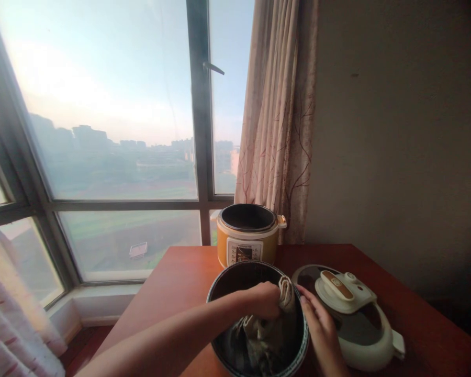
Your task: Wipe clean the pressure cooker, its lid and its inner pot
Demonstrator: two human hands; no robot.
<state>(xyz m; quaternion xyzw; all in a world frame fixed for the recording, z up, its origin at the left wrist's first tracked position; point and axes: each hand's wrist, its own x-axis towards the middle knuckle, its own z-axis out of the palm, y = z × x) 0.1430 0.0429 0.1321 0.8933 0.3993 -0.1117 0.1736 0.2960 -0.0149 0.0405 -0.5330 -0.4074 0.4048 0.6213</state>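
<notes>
Pot: round, deep and dark inside, with a pale speckled rim (215, 343); it is at the near part of the table, in front of the cooker, its base hidden from view
Cloth: beige and crumpled (255, 329), inside the pot; a folded end stands up by the right wall near the rim, while the lower folds look darker in shadow
Left hand: reaches into the pot from the left, its fingers (265, 301) closed on the cloth
Right hand: at the pot's right side (317, 319), fingers fairly straight and touching the rim; I cannot tell whether they clamp it
Cooker: yellow-orange body with a white band, side handles and a front control panel (245, 251), open at the top, dark inside
Lid: cream with a dark panel and a brown-topped handle (380, 340), lying right of the pot
Table: reddish-brown (180, 277), beside a window (121, 131) and a pinkish branch-patterned curtain (277, 120)
</notes>
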